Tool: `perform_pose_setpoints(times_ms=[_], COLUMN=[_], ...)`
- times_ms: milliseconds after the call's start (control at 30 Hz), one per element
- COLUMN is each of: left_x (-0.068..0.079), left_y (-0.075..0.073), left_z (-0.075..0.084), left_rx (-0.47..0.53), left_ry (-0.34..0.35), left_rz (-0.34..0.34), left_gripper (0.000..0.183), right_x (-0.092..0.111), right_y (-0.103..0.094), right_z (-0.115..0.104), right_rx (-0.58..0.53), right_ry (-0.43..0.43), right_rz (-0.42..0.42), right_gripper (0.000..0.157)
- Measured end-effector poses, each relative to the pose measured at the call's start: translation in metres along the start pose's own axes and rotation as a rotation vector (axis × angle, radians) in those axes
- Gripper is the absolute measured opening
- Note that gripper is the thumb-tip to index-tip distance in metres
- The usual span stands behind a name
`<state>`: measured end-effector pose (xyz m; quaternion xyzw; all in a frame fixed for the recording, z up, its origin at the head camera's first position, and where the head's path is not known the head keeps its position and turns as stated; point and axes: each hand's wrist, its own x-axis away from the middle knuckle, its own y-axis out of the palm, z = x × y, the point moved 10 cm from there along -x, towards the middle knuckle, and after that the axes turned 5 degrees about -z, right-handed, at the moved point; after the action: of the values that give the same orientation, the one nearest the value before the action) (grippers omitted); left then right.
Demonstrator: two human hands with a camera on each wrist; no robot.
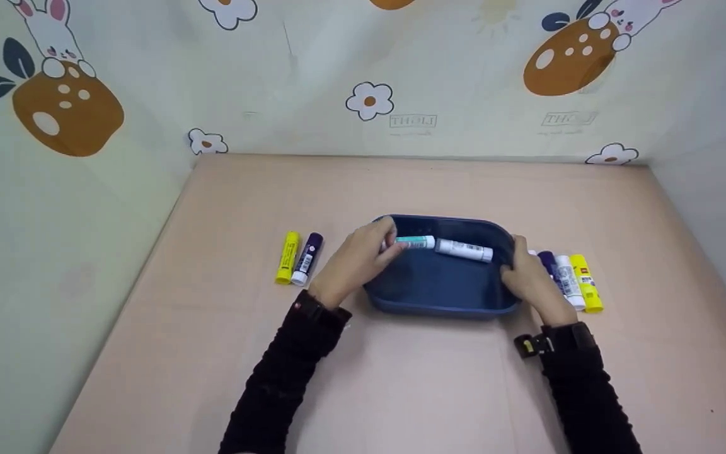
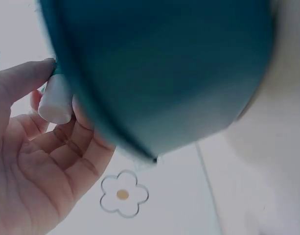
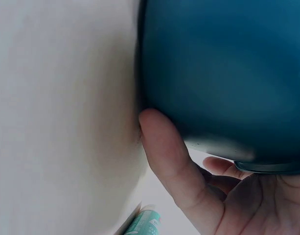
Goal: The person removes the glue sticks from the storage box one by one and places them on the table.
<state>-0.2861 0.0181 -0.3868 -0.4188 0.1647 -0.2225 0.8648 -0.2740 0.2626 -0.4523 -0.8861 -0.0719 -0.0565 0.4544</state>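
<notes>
A dark blue plastic container (image 1: 438, 296) with rounded corners sits at the middle of the table. My left hand (image 1: 358, 252) is over its left end and pinches a glue stick (image 1: 418, 242) with a teal label and white end. The left wrist view shows this glue stick (image 2: 56, 100) between thumb and fingers, close beside the container's rim. A white glue stick (image 1: 464, 250) lies inside the container. My right hand (image 1: 532, 277) grips the container's right end; in the right wrist view the thumb (image 3: 164, 147) presses low against the outer wall.
Left of the container lie a yellow glue stick (image 1: 287, 257) and a dark purple one (image 1: 307, 258), side by side. Beyond my right hand are several more, including a white one (image 1: 569, 284) and a yellow one (image 1: 587, 284). A patterned wall (image 1: 312, 126) bounds the table's back.
</notes>
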Motion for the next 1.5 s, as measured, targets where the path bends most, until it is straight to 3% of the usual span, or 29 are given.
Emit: perform_pose_setpoints(times_ms=[167, 467, 567, 733, 900, 1200, 1500], left_x=[0.004, 0.022, 0.03, 0.035, 0.034, 0.027, 0.028], left_y=[-0.021, -0.076, -0.084, -0.074, -0.051, -0.031, -0.026], left_z=[-0.011, -0.041, -0.06, -0.091, -0.109, -0.123, -0.131], left_rx=[0.042, 0.062, 0.061, 0.055, 0.031, -0.043, -0.164], left_ry=[-0.076, -0.098, -0.169, -0.325, -0.409, -0.475, -0.495], left_rz=[0.033, 0.217, 0.201, 0.035, -0.097, -0.089, -0.097], left_gripper=[0.023, 0.022, 0.022, 0.025, 0.023, 0.035, 0.046], right_x=[0.0, -0.001, -0.001, -0.001, -0.001, -0.001, 0.0], right_y=[0.0, 0.001, 0.002, 0.001, 0.002, 0.003, 0.001], right_z=[0.0, 0.0, 0.001, 0.001, 0.001, 0.002, 0.0], right_rx=[-0.002, -0.004, -0.007, -0.007, -0.008, -0.011, -0.012], right_ry=[0.004, -0.003, 0.012, 0.014, 0.001, 0.015, 0.004], right_rz=[-0.003, 0.002, -0.011, -0.01, -0.001, -0.022, -0.002], right_gripper=[0.056, 0.054, 0.054, 0.053, 0.052, 0.054, 0.054])
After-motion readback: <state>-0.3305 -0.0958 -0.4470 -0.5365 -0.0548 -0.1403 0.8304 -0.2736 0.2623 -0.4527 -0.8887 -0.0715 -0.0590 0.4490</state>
